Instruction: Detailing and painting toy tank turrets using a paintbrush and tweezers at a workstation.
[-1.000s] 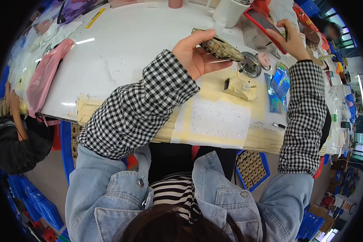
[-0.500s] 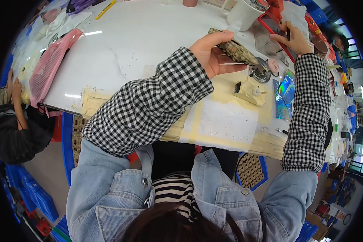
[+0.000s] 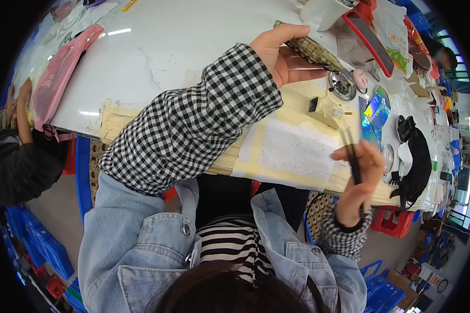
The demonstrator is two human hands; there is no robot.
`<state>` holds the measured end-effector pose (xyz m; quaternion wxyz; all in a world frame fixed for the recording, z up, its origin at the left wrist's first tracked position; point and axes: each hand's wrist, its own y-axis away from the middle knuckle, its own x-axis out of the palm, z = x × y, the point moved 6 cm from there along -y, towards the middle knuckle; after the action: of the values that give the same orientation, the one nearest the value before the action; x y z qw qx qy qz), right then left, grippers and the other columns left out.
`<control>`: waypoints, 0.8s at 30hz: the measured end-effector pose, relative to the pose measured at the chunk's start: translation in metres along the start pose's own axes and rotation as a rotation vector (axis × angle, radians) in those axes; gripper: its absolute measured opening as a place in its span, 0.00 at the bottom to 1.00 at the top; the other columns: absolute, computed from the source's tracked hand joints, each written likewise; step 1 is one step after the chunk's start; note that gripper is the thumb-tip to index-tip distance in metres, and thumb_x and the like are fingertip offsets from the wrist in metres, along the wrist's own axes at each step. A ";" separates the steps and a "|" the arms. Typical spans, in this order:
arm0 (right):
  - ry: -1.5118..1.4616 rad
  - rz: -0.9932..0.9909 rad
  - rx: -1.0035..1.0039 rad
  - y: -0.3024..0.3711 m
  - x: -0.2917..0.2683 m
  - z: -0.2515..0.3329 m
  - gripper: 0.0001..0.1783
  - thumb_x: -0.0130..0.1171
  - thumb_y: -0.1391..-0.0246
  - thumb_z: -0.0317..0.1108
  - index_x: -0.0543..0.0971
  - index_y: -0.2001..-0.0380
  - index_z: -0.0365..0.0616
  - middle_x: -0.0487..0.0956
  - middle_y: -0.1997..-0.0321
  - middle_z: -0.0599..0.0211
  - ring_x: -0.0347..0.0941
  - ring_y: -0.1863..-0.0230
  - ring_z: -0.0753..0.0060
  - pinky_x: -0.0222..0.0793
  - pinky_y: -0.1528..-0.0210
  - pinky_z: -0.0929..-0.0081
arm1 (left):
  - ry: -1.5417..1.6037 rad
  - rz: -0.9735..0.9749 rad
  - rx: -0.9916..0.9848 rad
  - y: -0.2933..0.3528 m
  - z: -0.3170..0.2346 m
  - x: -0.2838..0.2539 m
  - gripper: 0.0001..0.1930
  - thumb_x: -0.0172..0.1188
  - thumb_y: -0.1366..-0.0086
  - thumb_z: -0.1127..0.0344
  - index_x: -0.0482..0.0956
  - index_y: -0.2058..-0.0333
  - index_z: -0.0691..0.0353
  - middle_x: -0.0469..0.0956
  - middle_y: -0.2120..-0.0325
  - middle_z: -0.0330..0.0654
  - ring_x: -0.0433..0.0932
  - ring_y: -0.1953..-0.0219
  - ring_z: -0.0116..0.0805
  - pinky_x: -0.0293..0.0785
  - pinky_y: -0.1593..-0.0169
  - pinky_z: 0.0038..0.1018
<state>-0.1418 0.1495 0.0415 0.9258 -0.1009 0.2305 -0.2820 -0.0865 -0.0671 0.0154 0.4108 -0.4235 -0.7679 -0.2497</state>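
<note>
My left hand (image 3: 279, 52) is closed around one end of a long brownish-green piece (image 3: 314, 50) with a bumpy surface, held above the far part of the taped work area. What the piece is, I cannot make out. A pair of black tweezers (image 3: 355, 166) with pale tips is in my right hand (image 3: 368, 175), over the right edge of a white paper sheet (image 3: 292, 141) scattered with tiny dark specks. Between the hands sits a small block (image 3: 325, 112) wrapped in cream tape. Just beyond it is a round metal dish (image 3: 341, 85) holding small dark bits.
A red-cased phone (image 3: 369, 43) leans at the far right beside a white mug (image 3: 324, 13). Shiny holographic packets (image 3: 375, 110) and a black bag (image 3: 416, 161) lie to the right. A pink mesh pouch (image 3: 62, 78) rests at left, near another person's hand (image 3: 23, 96).
My right hand has left the phone and come down toward the table's near right, now with tweezers in it. My left hand still holds the bumpy piece in nearly the same place.
</note>
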 end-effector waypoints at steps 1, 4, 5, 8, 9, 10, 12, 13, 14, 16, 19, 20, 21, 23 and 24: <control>-0.001 0.050 -0.003 0.010 0.018 0.002 0.41 0.44 0.46 0.62 0.58 0.47 0.32 0.72 0.59 0.52 0.71 0.59 0.65 0.63 0.52 0.68 | 0.007 0.031 0.043 -0.002 -0.002 -0.002 0.19 0.57 0.43 0.63 0.64 0.60 0.71 0.69 0.63 0.55 0.75 0.57 0.51 0.79 0.54 0.43; 0.028 0.056 0.007 0.013 0.050 0.001 0.19 0.58 0.49 0.30 0.69 0.55 0.32 0.76 0.63 0.54 0.72 0.57 0.63 0.65 0.54 0.71 | 0.073 0.021 0.003 -0.015 0.006 -0.016 0.19 0.57 0.43 0.63 0.64 0.60 0.71 0.69 0.64 0.55 0.75 0.58 0.51 0.79 0.54 0.43; 0.047 0.059 -0.034 0.009 0.050 -0.001 0.16 0.58 0.50 0.28 0.72 0.58 0.33 0.77 0.65 0.55 0.72 0.58 0.63 0.66 0.56 0.72 | 0.071 0.034 0.005 -0.015 0.007 -0.016 0.19 0.57 0.43 0.63 0.64 0.60 0.71 0.69 0.64 0.55 0.75 0.58 0.51 0.79 0.54 0.43; 0.062 0.051 -0.091 0.003 0.053 -0.011 0.07 0.59 0.53 0.24 0.77 0.68 0.35 0.77 0.69 0.59 0.72 0.62 0.63 0.66 0.59 0.74 | 0.069 0.059 0.010 -0.016 0.007 -0.015 0.19 0.58 0.44 0.63 0.64 0.60 0.71 0.69 0.64 0.55 0.75 0.57 0.51 0.78 0.54 0.43; 0.041 0.033 -0.064 0.003 0.056 -0.014 0.06 0.59 0.54 0.24 0.78 0.69 0.35 0.77 0.70 0.60 0.72 0.64 0.63 0.66 0.60 0.74 | 0.071 0.060 0.007 -0.017 0.007 -0.015 0.19 0.58 0.44 0.63 0.64 0.60 0.71 0.68 0.63 0.55 0.75 0.57 0.51 0.78 0.54 0.43; 0.021 0.015 -0.036 0.004 0.058 -0.017 0.05 0.59 0.54 0.24 0.78 0.71 0.36 0.77 0.71 0.60 0.72 0.65 0.63 0.66 0.61 0.74 | 0.072 0.060 0.004 -0.018 0.007 -0.015 0.19 0.58 0.44 0.63 0.64 0.60 0.71 0.68 0.63 0.55 0.74 0.57 0.51 0.78 0.54 0.43; 0.020 -0.003 -0.042 0.005 0.060 -0.021 0.05 0.59 0.54 0.25 0.78 0.71 0.37 0.77 0.72 0.61 0.71 0.67 0.64 0.66 0.62 0.74 | 0.079 0.042 -0.006 -0.017 0.008 -0.013 0.19 0.58 0.44 0.63 0.64 0.60 0.71 0.68 0.63 0.54 0.74 0.57 0.52 0.78 0.54 0.44; 0.027 -0.011 -0.042 0.006 0.060 -0.022 0.04 0.59 0.54 0.24 0.78 0.71 0.37 0.77 0.72 0.61 0.71 0.67 0.64 0.65 0.63 0.74 | 0.082 0.033 -0.012 -0.017 0.009 -0.013 0.19 0.58 0.44 0.63 0.64 0.60 0.71 0.68 0.63 0.54 0.74 0.57 0.52 0.78 0.54 0.44; 0.032 -0.020 -0.043 0.006 0.061 -0.023 0.04 0.59 0.54 0.24 0.79 0.71 0.37 0.77 0.72 0.61 0.71 0.67 0.64 0.65 0.63 0.74 | 0.082 0.027 -0.014 -0.017 0.009 -0.014 0.19 0.58 0.44 0.63 0.64 0.60 0.71 0.68 0.63 0.54 0.74 0.57 0.53 0.78 0.54 0.44; 0.065 0.005 -0.066 0.006 0.065 -0.022 0.04 0.60 0.54 0.24 0.79 0.72 0.38 0.77 0.72 0.62 0.70 0.67 0.64 0.65 0.63 0.74 | 0.082 0.017 -0.021 -0.017 0.010 -0.017 0.19 0.58 0.44 0.63 0.64 0.60 0.71 0.68 0.63 0.54 0.74 0.57 0.53 0.78 0.54 0.44; 0.089 0.009 -0.070 0.006 0.065 -0.023 0.04 0.60 0.55 0.24 0.79 0.72 0.38 0.77 0.72 0.62 0.70 0.67 0.64 0.65 0.63 0.74 | 0.060 0.028 0.012 -0.016 0.007 -0.015 0.19 0.57 0.43 0.63 0.63 0.60 0.71 0.68 0.63 0.54 0.74 0.57 0.53 0.78 0.54 0.45; 0.091 0.007 -0.067 0.006 0.065 -0.023 0.04 0.60 0.55 0.24 0.79 0.72 0.38 0.77 0.72 0.63 0.70 0.67 0.64 0.65 0.63 0.74 | 0.064 0.025 0.000 -0.016 0.008 -0.015 0.19 0.57 0.43 0.63 0.63 0.60 0.71 0.68 0.63 0.54 0.74 0.57 0.53 0.78 0.54 0.45; 0.089 0.006 -0.062 0.006 0.065 -0.023 0.04 0.60 0.55 0.24 0.79 0.72 0.38 0.78 0.72 0.63 0.70 0.67 0.64 0.65 0.63 0.74 | 0.068 0.023 -0.012 -0.017 0.008 -0.015 0.19 0.57 0.43 0.63 0.63 0.60 0.71 0.68 0.63 0.54 0.74 0.57 0.53 0.78 0.54 0.45; 0.082 0.005 -0.051 0.006 0.065 -0.022 0.04 0.60 0.55 0.24 0.79 0.72 0.38 0.78 0.72 0.63 0.70 0.67 0.64 0.65 0.63 0.74 | 0.068 0.024 -0.017 -0.017 0.008 -0.015 0.19 0.57 0.43 0.63 0.63 0.60 0.71 0.68 0.63 0.55 0.74 0.57 0.53 0.78 0.54 0.44; 0.083 0.006 -0.054 0.006 0.065 -0.022 0.04 0.60 0.55 0.24 0.79 0.72 0.38 0.78 0.72 0.63 0.70 0.67 0.64 0.65 0.63 0.74 | 0.064 0.027 -0.010 -0.016 0.008 -0.015 0.19 0.57 0.43 0.63 0.63 0.60 0.71 0.68 0.63 0.55 0.74 0.57 0.53 0.78 0.54 0.44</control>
<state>-0.1018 0.1158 -0.0037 0.9133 -0.1135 0.2764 -0.2768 -0.0993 -0.0764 -0.0019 0.4363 -0.4277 -0.7472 -0.2615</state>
